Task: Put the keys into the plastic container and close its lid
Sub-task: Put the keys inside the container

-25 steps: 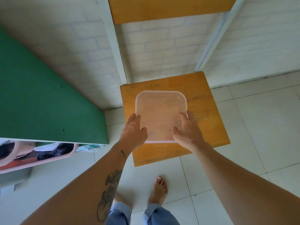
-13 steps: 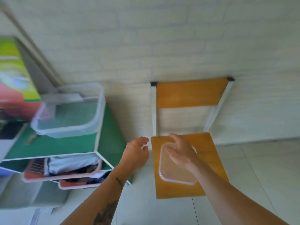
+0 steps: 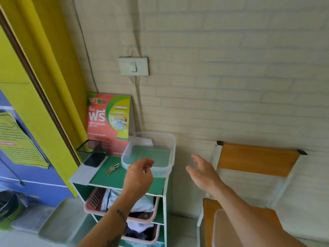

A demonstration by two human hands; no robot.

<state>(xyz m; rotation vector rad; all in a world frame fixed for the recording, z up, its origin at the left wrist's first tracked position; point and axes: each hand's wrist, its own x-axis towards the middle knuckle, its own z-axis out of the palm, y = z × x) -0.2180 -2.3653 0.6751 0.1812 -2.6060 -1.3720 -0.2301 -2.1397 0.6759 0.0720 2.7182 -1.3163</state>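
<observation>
A clear plastic container [image 3: 161,139] stands open, with no lid on it, on the green top of a shelf unit [image 3: 114,177]. The keys [image 3: 111,169] lie on that green top, just left of the container. My left hand [image 3: 138,177] hovers in front of the container's near wall, fingers loosely curled and holding nothing. My right hand [image 3: 204,172] is in the air to the right of the shelf, fingers spread, empty. The container's clear lid [image 3: 222,229] lies on the wooden chair seat [image 3: 208,209] at the lower right, partly hidden by my right forearm.
A black mesh cup [image 3: 90,147] and a dark phone [image 3: 94,160] sit at the shelf top's back left, before a red and green sign [image 3: 108,122]. Pink baskets [image 3: 96,198] of cloth fill the lower shelves. The chair's backrest [image 3: 256,158] leans at the brick wall.
Both hands let go of the lid, which stays on the chair seat. The view swung up and left to the shelf, and my hands moved toward the container and keys.
</observation>
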